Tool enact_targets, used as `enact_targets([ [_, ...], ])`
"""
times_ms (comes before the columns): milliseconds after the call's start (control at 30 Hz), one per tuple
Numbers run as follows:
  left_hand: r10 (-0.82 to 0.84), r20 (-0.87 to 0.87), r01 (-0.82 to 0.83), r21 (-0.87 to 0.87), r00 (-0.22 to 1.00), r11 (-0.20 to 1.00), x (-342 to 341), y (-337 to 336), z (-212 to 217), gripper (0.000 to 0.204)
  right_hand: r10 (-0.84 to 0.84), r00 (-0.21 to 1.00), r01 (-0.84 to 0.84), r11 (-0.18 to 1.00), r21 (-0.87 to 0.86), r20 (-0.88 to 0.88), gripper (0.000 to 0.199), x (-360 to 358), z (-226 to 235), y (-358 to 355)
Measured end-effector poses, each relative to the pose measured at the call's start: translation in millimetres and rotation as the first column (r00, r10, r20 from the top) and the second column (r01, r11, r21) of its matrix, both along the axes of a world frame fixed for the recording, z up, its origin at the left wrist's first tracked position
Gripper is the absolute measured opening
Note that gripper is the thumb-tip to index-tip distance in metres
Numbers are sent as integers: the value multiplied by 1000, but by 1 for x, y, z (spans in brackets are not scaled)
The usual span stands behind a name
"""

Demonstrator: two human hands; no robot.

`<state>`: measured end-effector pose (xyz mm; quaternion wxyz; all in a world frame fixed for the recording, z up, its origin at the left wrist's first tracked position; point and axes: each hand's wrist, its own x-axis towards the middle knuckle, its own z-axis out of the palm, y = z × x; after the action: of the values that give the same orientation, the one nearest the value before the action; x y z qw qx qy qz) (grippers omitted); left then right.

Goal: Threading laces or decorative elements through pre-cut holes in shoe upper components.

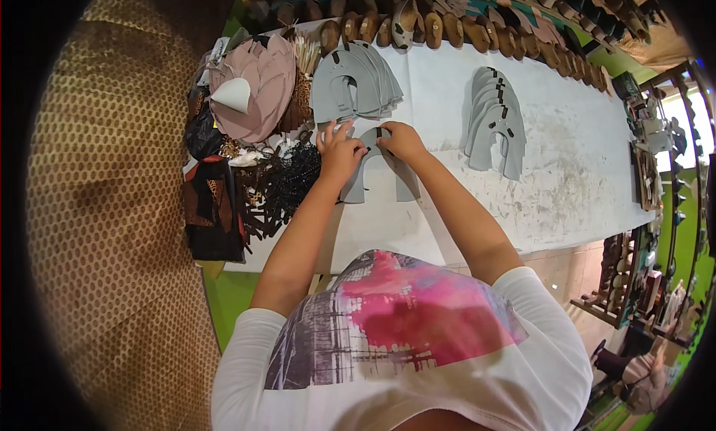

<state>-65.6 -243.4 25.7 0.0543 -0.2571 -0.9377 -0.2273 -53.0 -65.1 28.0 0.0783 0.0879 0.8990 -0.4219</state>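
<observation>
A grey U-shaped shoe-upper piece (409,183) lies flat on the white-covered table in front of me, its curve away from me and its two legs toward me. My left hand (341,156) grips its left upper edge by thumb and finger, the other fingers spread. With thumb and fingers together, my right hand (403,142) holds the top of the curve beside a small dark strip. Just beyond both hands lies a fanned stack of similar grey pieces (325,95). Another overlapping row of grey uppers (481,136), with dark strips along their tops, lies farther right.
Pink-beige cut pieces (270,76) are heaped at the left, near a tangle of black straps (287,179) and dark scraps (212,207). Wooden shoe lasts (477,35) line the table's far edge. Racks (675,147) stand at the right; a patterned curtain (119,207) hangs left.
</observation>
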Motion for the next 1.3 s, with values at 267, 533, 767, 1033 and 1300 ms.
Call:
enact_targets([
  [267,-72,-227,54,-86,971,995,12,3,-1,8,299,937,-337,910,241,181,40,-17,5,-3],
  [533,-112,-267,80,-127,957,989,31,-1,1,14,233,908,-334,905,265,348,37,-26,-10,-10],
  [767,-75,-271,20,-201,960,979,38,1,-4,25,152,921,-244,942,229,358,39,-19,-5,-11],
  [1033,-14,-139,-21,-248,990,968,56,-2,-3,34,-127,942,171,978,-120,310,40,-31,-3,-5],
  [1300,50,-82,-71,-272,995,960,63,-2,-5,43,423,867,-494,794,353,264,21,-50,-17,-9],
])
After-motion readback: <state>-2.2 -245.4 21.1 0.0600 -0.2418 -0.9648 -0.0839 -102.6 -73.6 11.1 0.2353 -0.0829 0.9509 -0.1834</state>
